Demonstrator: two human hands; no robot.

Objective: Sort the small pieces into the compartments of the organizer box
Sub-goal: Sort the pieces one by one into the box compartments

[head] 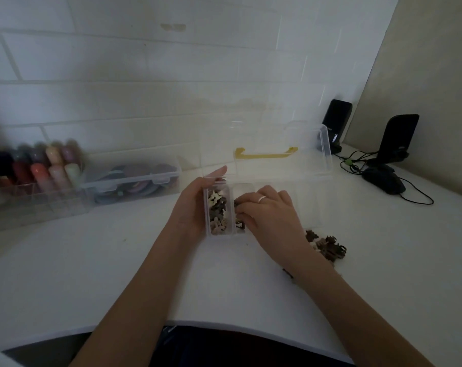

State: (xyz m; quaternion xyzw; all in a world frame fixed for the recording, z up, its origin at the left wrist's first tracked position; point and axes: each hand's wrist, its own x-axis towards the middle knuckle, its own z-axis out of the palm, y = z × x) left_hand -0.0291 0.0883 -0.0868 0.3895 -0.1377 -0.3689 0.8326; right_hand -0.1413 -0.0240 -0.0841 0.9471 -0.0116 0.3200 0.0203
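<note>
White table top (97, 274) fills the lower half of the frame, its curved near edge along the bottom.

Item, lower centre: two bare forearms reach up from the bottom edge toward the middle of the frame.

Item, right of centre: loose pile of small pieces (327, 246), dark brown with a few pale ones, on the table just right of the right wrist.

Item, centre: right hand (267, 210), ring on one finger, fingers curled down into the second compartment from the left; dark pieces show at the fingertips, but whether it grips one I cannot tell.

Item, centre: left hand (195, 205), wrapped round the left end wall of the organizer box (312, 207), thumb on the near side, fingers up its far corner.

Item, centre: organizer box, clear plastic, long, divided crosswise. Leftmost compartment holds a heap of brown and cream pieces (218, 211). Compartments further right look bare.

Item, behind the box: clear lid (322, 154), standing open, with a yellow handle (267, 152).

Item, left of centre: closed clear case (134, 181) of coloured round things.

Item, far left: clear rack (34, 173) of coloured bottles, blurred.

Item, upper right: black mouse (383, 180) with cable, and two dark upright speakers (398, 139).

Item, top: white tiled wall (145, 62).
</note>
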